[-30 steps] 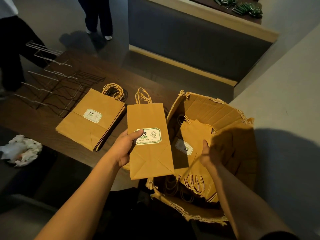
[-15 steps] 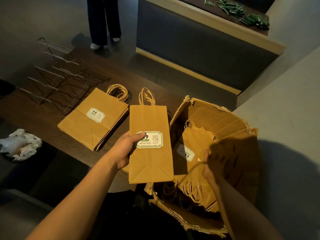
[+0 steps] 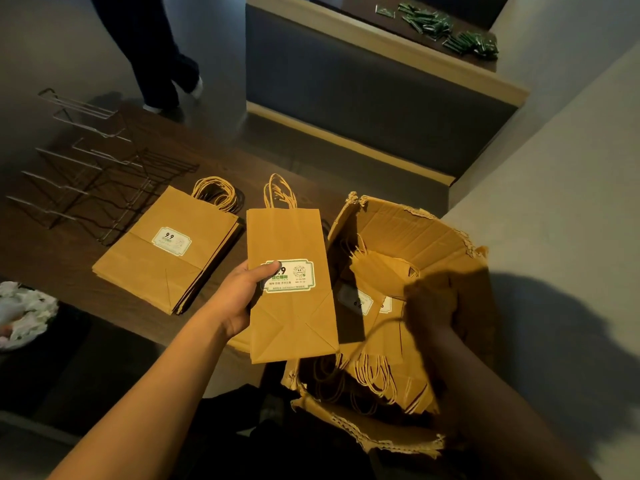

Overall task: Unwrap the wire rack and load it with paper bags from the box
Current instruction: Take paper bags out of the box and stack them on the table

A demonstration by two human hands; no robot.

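My left hand (image 3: 242, 299) grips a flat brown paper bag (image 3: 291, 317) with a white and green label, thumb on the label, held above the table edge beside the box. My right hand (image 3: 429, 306) is in shadow inside the torn cardboard box (image 3: 408, 230), fingers curled around the top of the paper bags in the box (image 3: 377, 299). A stack of flat bags (image 3: 166, 251) lies on the dark wooden table (image 3: 52, 251). The bare wire rack (image 3: 90, 174) lies flat at the table's far left.
A bin with crumpled white wrapping (image 3: 24, 313) stands at the left below the table. A person's legs (image 3: 159, 57) are on the floor behind the table. A bench back (image 3: 363, 84) and a shelf with green packets (image 3: 450, 29) lie beyond.
The view shifted down and left. My right hand has closed further on the bags in the box and lifted them slightly. My left hand keeps holding its bag. The person behind stepped away.
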